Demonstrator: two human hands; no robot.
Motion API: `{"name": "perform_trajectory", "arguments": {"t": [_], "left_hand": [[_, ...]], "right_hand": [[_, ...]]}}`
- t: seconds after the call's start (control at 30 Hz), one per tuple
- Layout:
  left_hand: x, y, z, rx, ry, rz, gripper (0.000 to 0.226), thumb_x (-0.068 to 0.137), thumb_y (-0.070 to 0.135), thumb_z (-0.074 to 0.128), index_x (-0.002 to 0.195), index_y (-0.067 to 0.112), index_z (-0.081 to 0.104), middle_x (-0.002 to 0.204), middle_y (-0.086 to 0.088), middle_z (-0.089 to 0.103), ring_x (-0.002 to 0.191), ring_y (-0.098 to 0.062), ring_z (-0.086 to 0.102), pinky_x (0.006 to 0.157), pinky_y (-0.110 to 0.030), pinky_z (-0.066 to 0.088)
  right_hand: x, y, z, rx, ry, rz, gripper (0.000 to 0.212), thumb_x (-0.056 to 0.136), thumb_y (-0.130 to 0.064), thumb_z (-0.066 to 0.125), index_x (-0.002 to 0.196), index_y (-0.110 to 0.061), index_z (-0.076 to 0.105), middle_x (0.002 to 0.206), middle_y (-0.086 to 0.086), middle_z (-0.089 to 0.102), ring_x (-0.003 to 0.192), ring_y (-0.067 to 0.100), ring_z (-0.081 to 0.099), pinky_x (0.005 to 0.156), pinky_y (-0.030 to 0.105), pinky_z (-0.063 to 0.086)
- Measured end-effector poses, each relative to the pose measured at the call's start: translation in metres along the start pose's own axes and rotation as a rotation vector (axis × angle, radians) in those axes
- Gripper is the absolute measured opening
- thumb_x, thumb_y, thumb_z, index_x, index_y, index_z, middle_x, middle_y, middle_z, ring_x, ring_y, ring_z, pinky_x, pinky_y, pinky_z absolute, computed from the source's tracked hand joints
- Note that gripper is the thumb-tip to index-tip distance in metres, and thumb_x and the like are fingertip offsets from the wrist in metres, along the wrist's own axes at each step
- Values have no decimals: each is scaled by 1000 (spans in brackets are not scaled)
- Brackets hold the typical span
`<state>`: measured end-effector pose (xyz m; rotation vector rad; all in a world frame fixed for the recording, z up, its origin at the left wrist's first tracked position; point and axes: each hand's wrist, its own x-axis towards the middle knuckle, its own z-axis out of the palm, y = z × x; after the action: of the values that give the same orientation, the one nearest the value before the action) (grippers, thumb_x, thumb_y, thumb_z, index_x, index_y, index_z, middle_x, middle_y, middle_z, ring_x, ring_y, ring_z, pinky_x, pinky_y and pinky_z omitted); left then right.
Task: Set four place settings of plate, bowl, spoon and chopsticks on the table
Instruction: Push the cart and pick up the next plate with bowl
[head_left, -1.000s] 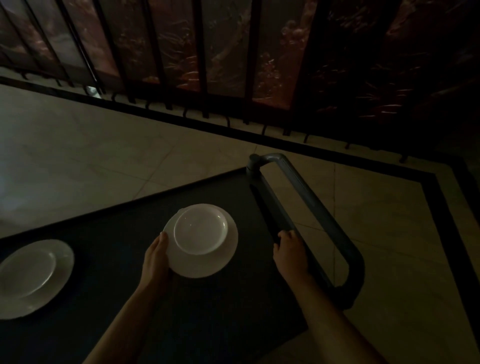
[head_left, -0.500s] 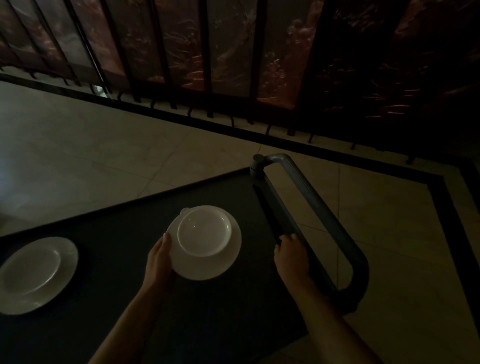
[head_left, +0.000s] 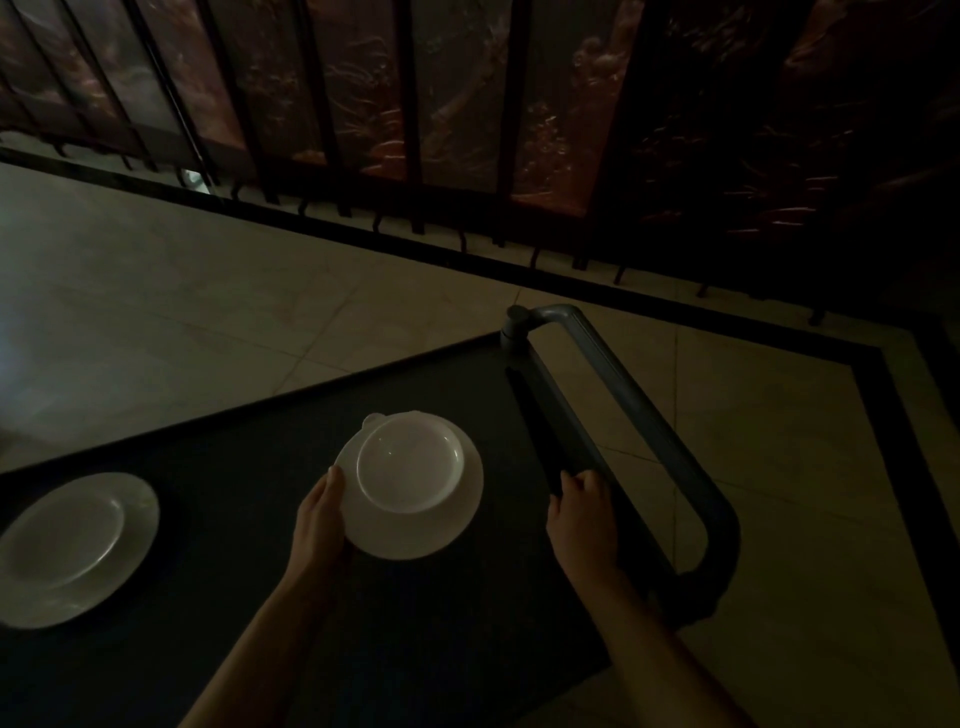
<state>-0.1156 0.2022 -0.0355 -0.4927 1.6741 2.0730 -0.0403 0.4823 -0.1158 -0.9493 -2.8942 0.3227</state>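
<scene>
The room was dim, with a pale tiled floor (head_left: 218, 312) edged by a dark border and a black railing (head_left: 410, 119) beyond. On the dark cart top (head_left: 234, 519) sat a white plate (head_left: 415, 535) carrying a bowl (head_left: 410, 460); the left hand (head_left: 319, 519) curled around the plate's left rim. The right hand (head_left: 584, 512) gripped the cart's right edge, inside the grey handle (head_left: 649, 415). A second plate (head_left: 72, 545) lay well apart, far left.
</scene>
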Motion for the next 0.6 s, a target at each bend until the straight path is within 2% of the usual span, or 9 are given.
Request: {"name": "perform_trajectory", "arguments": {"t": [0.17, 0.27, 0.37, 0.47, 0.6], "left_hand": [[4, -3, -3, 0, 31, -3, 29, 79, 59, 57, 105, 46, 58, 117, -7, 61, 102, -34, 66, 71, -48, 57], [5, -4, -6, 12, 21, 8, 32, 75, 62, 59, 103, 47, 60, 118, -8, 63, 103, -34, 67, 83, -56, 55], [6, -5, -11, 40, 37, 8, 42, 76, 62, 57, 113, 41, 57, 122, -10, 61, 107, -35, 64, 94, -62, 49], [7, -4, -16, 30, 52, -3, 39, 81, 60, 55, 115, 41, 56, 122, -10, 60, 107, -36, 64, 94, -63, 49], [4, -4, -23, 3, 54, -4, 36, 75, 63, 57, 107, 46, 58, 119, -8, 62, 105, -35, 66, 87, -59, 54]], "right_hand": [[-2, 2, 0, -6, -1, -30, 37, 90, -36, 63, 124, -22, 64, 115, 2, 53, 101, 17, 54, 81, 28, 51], [0, -2, -4, 26, -10, -12, 34, 91, -42, 60, 118, -21, 63, 115, 2, 54, 99, 15, 55, 80, 27, 51], [8, -6, -9, 64, -49, 9, 31, 94, -40, 58, 114, -18, 61, 116, 5, 56, 100, 18, 57, 82, 30, 52], [16, -13, -16, 69, -104, 51, 25, 93, -34, 60, 106, -14, 62, 113, 7, 58, 97, 20, 59, 82, 33, 54], [20, -19, -27, 123, -135, 98, 21, 88, -31, 63, 83, -11, 61, 95, 7, 60, 80, 19, 60, 72, 38, 56]]}}
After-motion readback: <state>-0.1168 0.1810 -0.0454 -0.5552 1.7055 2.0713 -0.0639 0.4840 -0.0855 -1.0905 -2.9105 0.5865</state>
